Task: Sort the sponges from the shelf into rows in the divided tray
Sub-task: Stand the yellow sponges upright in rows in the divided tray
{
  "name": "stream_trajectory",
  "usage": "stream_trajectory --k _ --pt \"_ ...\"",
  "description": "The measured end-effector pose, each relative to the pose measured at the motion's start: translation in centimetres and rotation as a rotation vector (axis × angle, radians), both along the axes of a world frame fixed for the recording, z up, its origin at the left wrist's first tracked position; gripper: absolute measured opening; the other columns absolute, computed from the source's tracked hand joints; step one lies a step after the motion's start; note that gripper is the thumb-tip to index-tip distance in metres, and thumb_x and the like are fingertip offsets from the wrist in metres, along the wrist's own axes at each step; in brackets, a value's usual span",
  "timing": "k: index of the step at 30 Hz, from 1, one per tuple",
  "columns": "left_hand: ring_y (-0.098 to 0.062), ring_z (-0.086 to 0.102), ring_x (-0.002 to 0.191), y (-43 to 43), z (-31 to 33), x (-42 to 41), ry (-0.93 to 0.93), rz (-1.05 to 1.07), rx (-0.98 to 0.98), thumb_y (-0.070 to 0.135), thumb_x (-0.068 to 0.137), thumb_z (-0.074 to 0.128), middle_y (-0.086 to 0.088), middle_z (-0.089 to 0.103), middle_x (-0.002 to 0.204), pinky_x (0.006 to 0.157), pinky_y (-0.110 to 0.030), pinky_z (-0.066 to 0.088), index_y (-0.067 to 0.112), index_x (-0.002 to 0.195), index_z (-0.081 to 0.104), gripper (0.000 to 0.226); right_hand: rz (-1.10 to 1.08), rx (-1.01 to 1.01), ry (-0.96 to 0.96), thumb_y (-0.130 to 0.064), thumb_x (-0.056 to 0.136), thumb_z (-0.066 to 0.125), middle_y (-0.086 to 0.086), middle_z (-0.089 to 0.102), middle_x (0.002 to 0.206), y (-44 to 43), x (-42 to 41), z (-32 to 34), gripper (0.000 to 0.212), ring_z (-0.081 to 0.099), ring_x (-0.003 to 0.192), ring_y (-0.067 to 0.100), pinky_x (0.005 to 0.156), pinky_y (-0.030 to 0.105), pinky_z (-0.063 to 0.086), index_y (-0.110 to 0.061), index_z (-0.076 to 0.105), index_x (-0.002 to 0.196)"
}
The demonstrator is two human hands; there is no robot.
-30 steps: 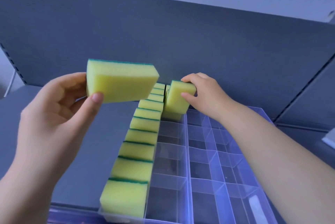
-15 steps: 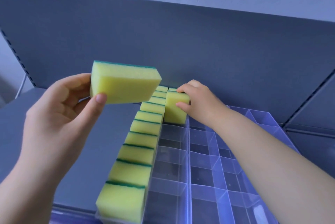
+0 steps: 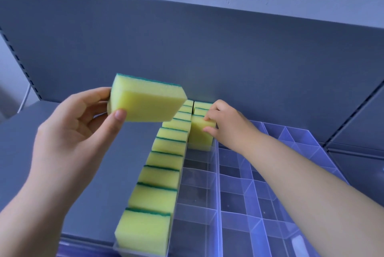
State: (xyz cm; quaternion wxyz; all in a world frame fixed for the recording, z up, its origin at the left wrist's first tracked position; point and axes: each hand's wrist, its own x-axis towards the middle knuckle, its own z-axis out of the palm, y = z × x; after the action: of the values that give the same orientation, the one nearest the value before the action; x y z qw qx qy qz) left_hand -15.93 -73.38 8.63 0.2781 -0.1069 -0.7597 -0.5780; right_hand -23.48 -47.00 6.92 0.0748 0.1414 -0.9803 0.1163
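**Operator:** Report the left hand.

**Inspector:** The left hand (image 3: 79,132) grips the first sponge (image 3: 145,103), yellow with a green scouring face. The thumb presses the near long side and the fingers curl round the short end. This sponge is held in the air at 10 o'clock from the centre of the view, above the shelf (image 3: 31,142).

**Operator:** Report the right hand.

**Inspector:** The right hand (image 3: 228,125) pinches the second sponge (image 3: 200,134) between thumb and fingertips. This sponge stands on edge in the second column of the divided tray (image 3: 301,138), near the 12 o'clock end, with more sponges just behind it.

**Operator:** Report the tray's left column.

**Inspector:** A row of sponges (image 3: 160,175) fills it from 6 to 12 o'clock, each on edge and touching the next. The tray's far end is close to the back panel (image 3: 207,49).
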Motion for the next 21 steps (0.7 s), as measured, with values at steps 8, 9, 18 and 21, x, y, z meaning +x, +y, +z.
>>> stream_trajectory --k 8,9,18,21 --pt "0.002 0.065 0.089 3.4 3.3 -2.0 -0.015 -0.065 -0.179 0.040 0.077 0.065 0.013 0.068 0.099 0.085 -0.017 0.050 0.048 0.094 0.061 0.020 0.019 -0.020 -0.054 -0.016 0.095 0.040 0.001 0.057 0.110 1.3 0.3 1.1 0.031 0.052 0.104 0.021 0.087 0.028 0.043 -0.020 0.059 0.119" --pt "0.002 0.065 0.088 4.0 3.6 -2.5 -0.033 -0.092 -0.218 0.038 0.077 0.067 0.012 0.068 0.099 0.084 -0.016 0.049 0.045 0.096 0.062 0.020 0.027 -0.031 -0.059 -0.012 0.094 0.039 0.000 0.058 0.108 1.4 0.4 1.2 0.032 0.052 0.104 0.021 0.085 0.025 0.042 -0.018 0.060 0.117" --pt "-0.006 0.061 0.091 6.6 3.7 -6.9 -0.207 -0.237 -0.624 0.021 0.086 0.066 0.010 0.065 0.098 0.077 -0.010 0.043 0.022 0.108 0.067 0.022 -0.032 -0.407 -0.251 0.006 0.088 0.030 -0.005 0.064 0.105 3.0 0.4 1.7 0.052 0.056 0.097 0.016 0.084 0.023 0.042 -0.025 0.049 0.125" --pt "-0.012 0.060 0.094 6.9 3.4 -7.5 -0.182 -0.239 -0.745 0.021 0.085 0.067 0.004 0.063 0.102 0.084 -0.021 0.044 0.020 0.110 0.067 0.025 -0.030 -0.414 -0.302 0.011 0.087 0.025 -0.013 0.062 0.105 3.5 0.3 1.7 0.061 0.055 0.104 0.016 0.091 0.025 0.040 -0.022 0.037 0.136"
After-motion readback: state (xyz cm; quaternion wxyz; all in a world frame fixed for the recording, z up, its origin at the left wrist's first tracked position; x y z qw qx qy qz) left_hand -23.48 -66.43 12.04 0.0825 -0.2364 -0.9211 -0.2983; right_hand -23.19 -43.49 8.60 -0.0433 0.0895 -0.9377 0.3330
